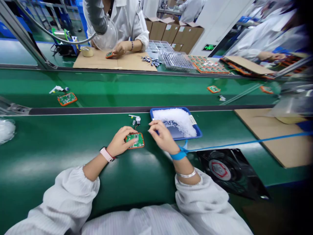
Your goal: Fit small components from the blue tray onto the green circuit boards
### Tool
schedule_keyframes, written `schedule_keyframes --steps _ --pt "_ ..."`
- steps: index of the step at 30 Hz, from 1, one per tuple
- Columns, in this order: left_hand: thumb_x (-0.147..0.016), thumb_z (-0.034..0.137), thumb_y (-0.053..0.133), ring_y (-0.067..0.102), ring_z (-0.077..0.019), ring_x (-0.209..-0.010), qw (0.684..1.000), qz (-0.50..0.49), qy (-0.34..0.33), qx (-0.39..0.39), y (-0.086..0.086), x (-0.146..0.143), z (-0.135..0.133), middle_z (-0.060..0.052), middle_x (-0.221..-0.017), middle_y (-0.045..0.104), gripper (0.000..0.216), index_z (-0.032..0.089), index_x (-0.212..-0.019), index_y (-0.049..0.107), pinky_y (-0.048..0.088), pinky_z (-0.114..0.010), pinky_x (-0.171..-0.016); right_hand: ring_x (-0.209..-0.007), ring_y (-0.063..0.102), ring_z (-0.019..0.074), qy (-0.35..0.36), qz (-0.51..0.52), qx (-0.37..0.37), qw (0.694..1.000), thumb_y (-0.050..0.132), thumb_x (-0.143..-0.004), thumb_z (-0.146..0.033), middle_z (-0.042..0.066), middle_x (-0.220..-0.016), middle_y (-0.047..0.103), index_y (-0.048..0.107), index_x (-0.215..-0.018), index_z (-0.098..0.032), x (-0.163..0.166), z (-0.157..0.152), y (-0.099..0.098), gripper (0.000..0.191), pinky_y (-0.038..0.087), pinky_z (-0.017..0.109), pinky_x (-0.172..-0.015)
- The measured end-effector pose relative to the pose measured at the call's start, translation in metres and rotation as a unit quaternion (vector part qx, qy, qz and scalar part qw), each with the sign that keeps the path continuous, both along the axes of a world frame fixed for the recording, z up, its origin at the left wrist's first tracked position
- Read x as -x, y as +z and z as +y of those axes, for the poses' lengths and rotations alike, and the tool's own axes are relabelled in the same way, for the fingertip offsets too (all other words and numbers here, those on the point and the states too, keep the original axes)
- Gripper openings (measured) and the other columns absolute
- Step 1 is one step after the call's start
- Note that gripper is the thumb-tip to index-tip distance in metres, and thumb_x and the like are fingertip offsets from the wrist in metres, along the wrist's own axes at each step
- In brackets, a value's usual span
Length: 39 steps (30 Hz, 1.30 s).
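Lying flat on the green bench, a green circuit board (pixel 140 140) has an orange edge. My left hand (pixel 119 142) grips its left side, with fingers over the top. A small white part (pixel 138 120) with a thin wire sits just beyond the board. My right hand (pixel 161 136), with a blue wrist strap (pixel 178 155), is raised between the board and a blue tray (pixel 200 133). Its thumb and fingertips are pinched; anything between them is too small to make out. Small white pieces (pixel 171 115) are heaped in the tray.
A black fan (pixel 220 170) stands to the right, near a cardboard sheet (pixel 269 137). The strap's blue cord (pixel 234 145) runs rightward. Beyond the bench, a green belt (pixel 137 88) carries boards (pixel 67 99) and small parts. Across it, a co-worker's hand (pixel 122 49) holds another board.
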<state>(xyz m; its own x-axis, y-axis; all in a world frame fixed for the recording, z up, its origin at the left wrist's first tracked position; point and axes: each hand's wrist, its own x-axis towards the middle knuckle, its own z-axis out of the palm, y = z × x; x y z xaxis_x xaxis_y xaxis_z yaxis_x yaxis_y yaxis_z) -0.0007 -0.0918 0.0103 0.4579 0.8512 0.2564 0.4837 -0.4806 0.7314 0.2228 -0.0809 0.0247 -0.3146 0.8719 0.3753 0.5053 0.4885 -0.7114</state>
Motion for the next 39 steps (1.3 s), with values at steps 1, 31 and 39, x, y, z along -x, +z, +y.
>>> schedule_keyframes --steps 1,31,39 --pt "-0.086 0.032 0.051 0.054 -0.0201 -0.099 0.999 -0.032 0.014 0.004 0.0 -0.003 -0.001 -0.008 -0.103 0.061 0.021 0.019 -0.1 0.06 0.042 -0.035 -0.088 -0.097 0.05 0.0199 0.023 0.012 0.016 1.0 0.044 -0.086 -0.023 0.008 -0.097 0.052 0.05 -0.076 -0.021 0.015 -0.004 -0.003 0.012 0.04 0.039 -0.087" --pt "-0.08 0.022 0.058 0.06 -0.0179 -0.082 0.999 -0.024 0.041 0.023 -0.003 -0.008 0.008 -0.004 -0.085 0.067 0.011 0.019 -0.075 0.068 0.047 -0.034 -0.079 -0.093 0.051 0.0188 0.037 0.054 0.084 0.994 0.046 -0.085 -0.02 0.006 -0.091 0.05 0.05 -0.074 -0.021 0.042 -0.007 -0.026 0.012 0.042 0.037 -0.084" --pt "-0.077 0.017 0.059 0.061 -0.0167 -0.079 0.997 -0.037 0.054 0.039 -0.005 -0.01 0.008 -0.002 -0.082 0.068 0.011 0.019 -0.07 0.068 0.047 -0.032 -0.077 -0.094 0.049 0.0199 0.048 0.024 0.082 0.995 0.045 -0.085 -0.019 0.007 -0.092 0.051 0.05 -0.074 -0.02 0.044 -0.009 -0.027 0.012 0.04 0.039 -0.085"
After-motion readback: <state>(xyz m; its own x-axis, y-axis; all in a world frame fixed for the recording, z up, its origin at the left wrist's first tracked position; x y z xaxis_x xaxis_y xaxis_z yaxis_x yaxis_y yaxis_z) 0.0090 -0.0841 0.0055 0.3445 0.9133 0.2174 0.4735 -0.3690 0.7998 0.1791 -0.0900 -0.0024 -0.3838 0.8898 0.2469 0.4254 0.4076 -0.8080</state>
